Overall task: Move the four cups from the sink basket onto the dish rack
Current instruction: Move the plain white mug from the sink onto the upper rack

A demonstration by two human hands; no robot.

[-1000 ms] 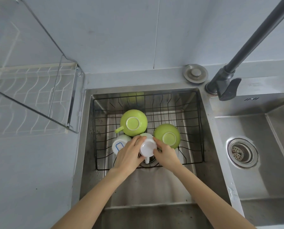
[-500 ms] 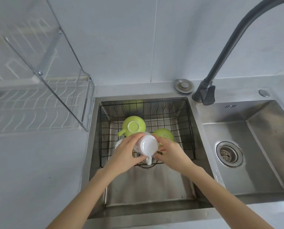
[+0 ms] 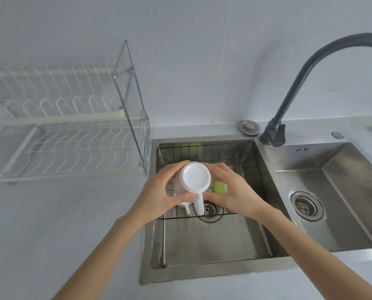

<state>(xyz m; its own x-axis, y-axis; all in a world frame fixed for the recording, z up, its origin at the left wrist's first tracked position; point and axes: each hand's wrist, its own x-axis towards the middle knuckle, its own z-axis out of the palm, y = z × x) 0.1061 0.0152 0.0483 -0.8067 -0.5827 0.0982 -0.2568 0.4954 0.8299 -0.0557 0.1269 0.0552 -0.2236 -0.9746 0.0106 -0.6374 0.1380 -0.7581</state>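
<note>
Both hands hold a white cup (image 3: 195, 178) upside down above the black wire sink basket (image 3: 230, 155), its handle pointing toward me. My left hand (image 3: 156, 197) grips its left side and my right hand (image 3: 232, 191) its right side. Below them, a green cup (image 3: 220, 188) shows between my right fingers, and a sliver of another green cup (image 3: 186, 162) peeks over the white one. Part of a second white cup (image 3: 184, 205) shows under my left hand. The white wire dish rack (image 3: 72, 146) stands on the counter to the left, with nothing on it.
The basket sits in the left steel sink (image 3: 202, 256); a second basin with a drain (image 3: 306, 205) lies to the right. A dark curved faucet (image 3: 293, 87) rises behind the sinks. Grey counter (image 3: 61, 234) surrounds the rack.
Both hands have lifted the white cup up out of the basket. The view has tilted up, bringing the dish rack fully into sight.
</note>
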